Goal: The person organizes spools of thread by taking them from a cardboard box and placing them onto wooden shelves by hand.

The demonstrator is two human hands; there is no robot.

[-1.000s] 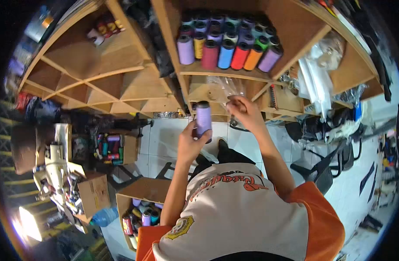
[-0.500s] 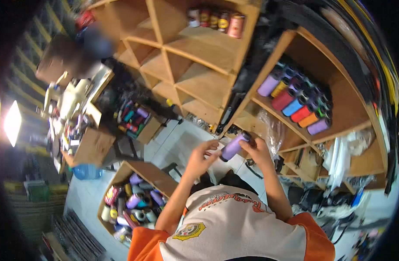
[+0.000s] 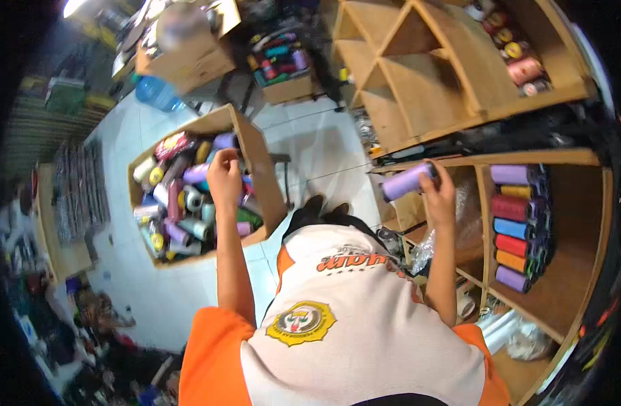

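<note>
A purple spool of thread (image 3: 405, 181) with dark ends is in my right hand (image 3: 440, 193), its fingers wrapped round one end. It is held tilted in the air, in front of the shelf. My left hand (image 3: 224, 177) is over the cardboard box (image 3: 258, 169) on the floor, apart from the held spool. Its fingers are bent and their tips are hidden, so what they hold, if anything, does not show. Thread spools of many colours lie jumbled in the box, among them a purple spool (image 3: 197, 174) beside my left hand.
At the right, a wooden shelf (image 3: 485, 223) holds stacked spools, with a purple one (image 3: 512, 279) at the near end. Another wooden shelf (image 3: 419, 88) stands ahead. A smaller box of spools (image 3: 288, 89) and a blue water bottle (image 3: 158, 95) are on the floor ahead.
My view has turned left, towards the box. My left hand has moved away from the purple spool to over the box. The spool stays in my right hand.
</note>
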